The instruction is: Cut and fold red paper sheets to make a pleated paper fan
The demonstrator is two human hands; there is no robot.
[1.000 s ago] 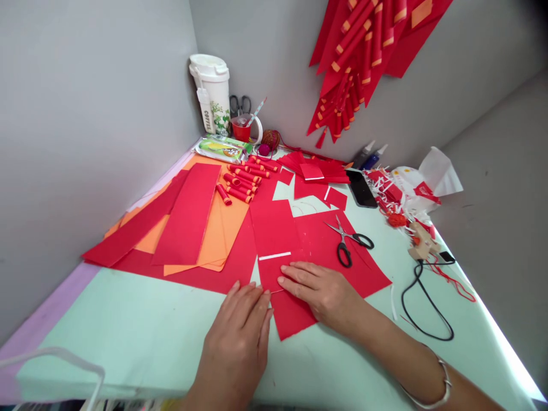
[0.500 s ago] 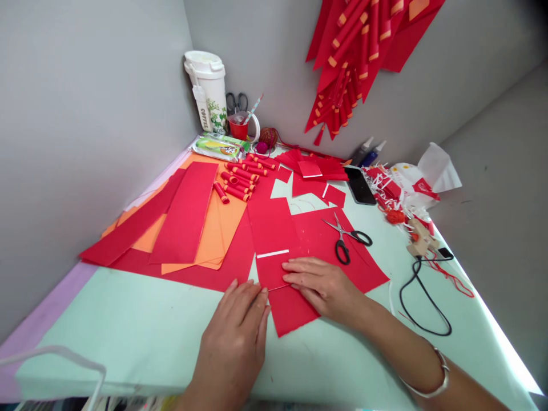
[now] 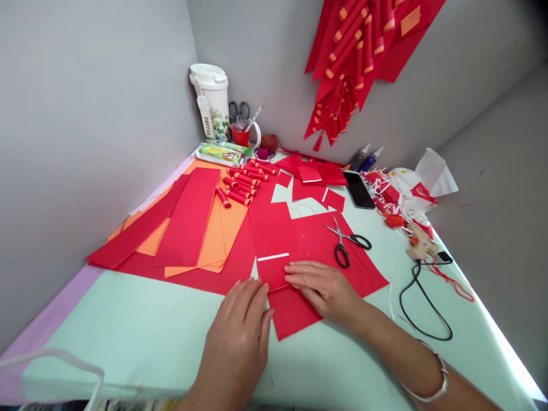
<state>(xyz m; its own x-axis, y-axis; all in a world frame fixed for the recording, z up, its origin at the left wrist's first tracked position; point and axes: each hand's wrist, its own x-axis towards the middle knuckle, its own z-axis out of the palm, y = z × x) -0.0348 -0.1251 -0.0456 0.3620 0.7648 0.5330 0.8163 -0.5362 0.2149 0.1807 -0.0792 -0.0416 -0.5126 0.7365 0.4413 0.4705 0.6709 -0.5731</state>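
A small red paper piece [image 3: 273, 272] with a white strip along its far edge lies between my hands, over larger red sheets. My left hand [image 3: 240, 328] rests flat with its fingertips on the piece's near left corner. From the right, my right hand [image 3: 323, 288] lays its extended fingers on the piece's right side. Under and in front of them spreads a red sheet [image 3: 293, 317]. Neither hand grips anything. Black-handled scissors [image 3: 342, 242] lie open on red paper to the right.
Red and orange sheets [image 3: 186, 217] and several small red rolls [image 3: 242, 185] lie left and behind. A phone [image 3: 359, 190], a white cup [image 3: 212, 100], a black cord [image 3: 415, 302] and paper scraps [image 3: 385, 188] surround the work. Red decorations [image 3: 342, 63] hang on the wall.
The view has tilted slightly, so background things appear a little lower. Both hands stay on the paper in nearly the same place, the left one shifted very slightly.
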